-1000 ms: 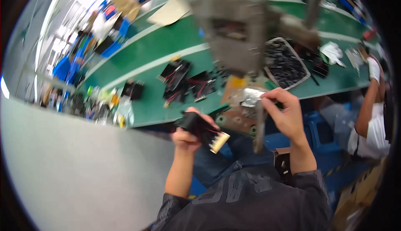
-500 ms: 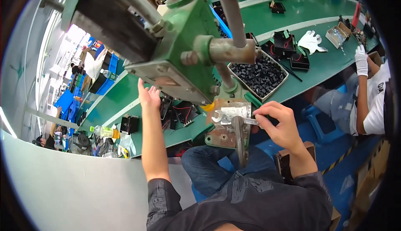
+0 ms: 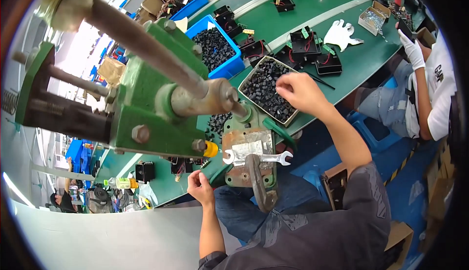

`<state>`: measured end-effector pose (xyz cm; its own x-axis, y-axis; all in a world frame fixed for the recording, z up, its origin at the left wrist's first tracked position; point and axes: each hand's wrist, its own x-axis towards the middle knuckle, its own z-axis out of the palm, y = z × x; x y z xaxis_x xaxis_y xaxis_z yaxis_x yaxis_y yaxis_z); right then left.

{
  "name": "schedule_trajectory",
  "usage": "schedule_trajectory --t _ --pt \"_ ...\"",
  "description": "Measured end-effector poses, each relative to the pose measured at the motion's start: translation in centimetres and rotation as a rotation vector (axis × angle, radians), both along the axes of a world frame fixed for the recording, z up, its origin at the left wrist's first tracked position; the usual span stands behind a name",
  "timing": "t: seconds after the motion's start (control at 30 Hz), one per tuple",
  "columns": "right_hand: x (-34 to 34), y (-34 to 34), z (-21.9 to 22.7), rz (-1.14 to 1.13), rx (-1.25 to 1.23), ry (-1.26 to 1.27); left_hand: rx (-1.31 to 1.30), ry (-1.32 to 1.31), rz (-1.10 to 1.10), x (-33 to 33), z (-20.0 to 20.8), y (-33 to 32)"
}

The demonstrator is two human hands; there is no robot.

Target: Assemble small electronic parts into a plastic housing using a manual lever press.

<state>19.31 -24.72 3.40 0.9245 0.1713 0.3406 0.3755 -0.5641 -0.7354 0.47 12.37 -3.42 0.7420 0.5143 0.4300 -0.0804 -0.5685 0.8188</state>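
Observation:
My right hand (image 3: 302, 93) hangs over a shallow cardboard box (image 3: 288, 122) full of small black plastic parts (image 3: 265, 87). Its fingers are curled together, and their tips hide whatever they may hold. Beside the press, low on the left, is my left hand (image 3: 200, 188) with thumb and fingers drawn together; I cannot make out anything in it. Between my hands, a double open-ended wrench (image 3: 271, 158) lies across a metal block on the base (image 3: 244, 178) of a green hand press (image 3: 161, 109). A bent metal clamp arm (image 3: 259, 184) crosses over the wrench.
The press head and its long lever (image 3: 146, 40) fill the upper left. Behind stands a blue bin (image 3: 229, 70) of black parts. Black cases with red wires (image 3: 305, 43) and a white glove (image 3: 342, 34) lie on the green table. At right sits a co-worker with a gloved hand (image 3: 413, 50).
My right hand has left the wrench and moved up over the box of black parts. My left hand has come back toward me from behind the press head, its fingers now curled. The view has shifted.

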Motion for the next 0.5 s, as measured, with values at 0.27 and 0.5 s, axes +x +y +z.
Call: schedule_trajectory --t 0.27,0.5 --pt "19.7 4.3 -2.4 -0.191 -0.504 -0.046 -0.056 0.010 0.042 0.4 -2.9 1.5" --pt "25.8 5.4 -2.6 0.021 -0.781 -0.036 -0.016 -0.030 0.172 1.3 -5.4 2.6"
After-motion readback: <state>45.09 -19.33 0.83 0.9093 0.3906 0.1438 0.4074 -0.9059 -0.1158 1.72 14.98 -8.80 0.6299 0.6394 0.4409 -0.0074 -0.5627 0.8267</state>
